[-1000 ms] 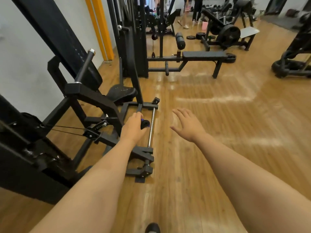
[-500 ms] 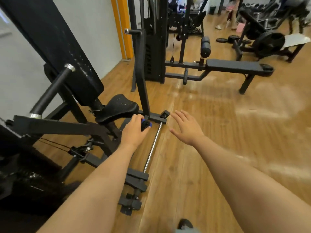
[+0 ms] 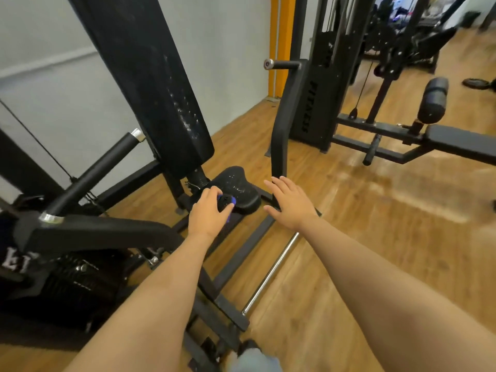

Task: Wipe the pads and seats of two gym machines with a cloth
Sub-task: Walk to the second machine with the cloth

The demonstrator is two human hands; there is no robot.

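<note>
— What is different from a second ago?

— The seat [image 3: 239, 187] has come up to the fingers. A second ago it lay well beyond them, with the floor frame under the left hand [image 3: 206, 214]. Now that hand is at the seat's near edge.

— And the cloth [image 3: 226, 202]?

— Bunched in the left hand, dark with a blue border, the fingers [image 3: 212, 193] curled over it and the thumb clamped below. It sits against the seat's rim — whether it presses yet, I cannot tell.

— The right hand [image 3: 288, 204]?

— It holds nothing. Its fingers are straight and spread, just beside the foot of the upright bar [image 3: 280, 124], to the right of the cloth.

— So where does the job stand?

— I judge the approach is over and the first wipe is about to begin. The speckled back pad [image 3: 155, 84], up beyond the fingertips, looks unwiped, and the bench [image 3: 456, 142] well off to the right waits too.
</note>
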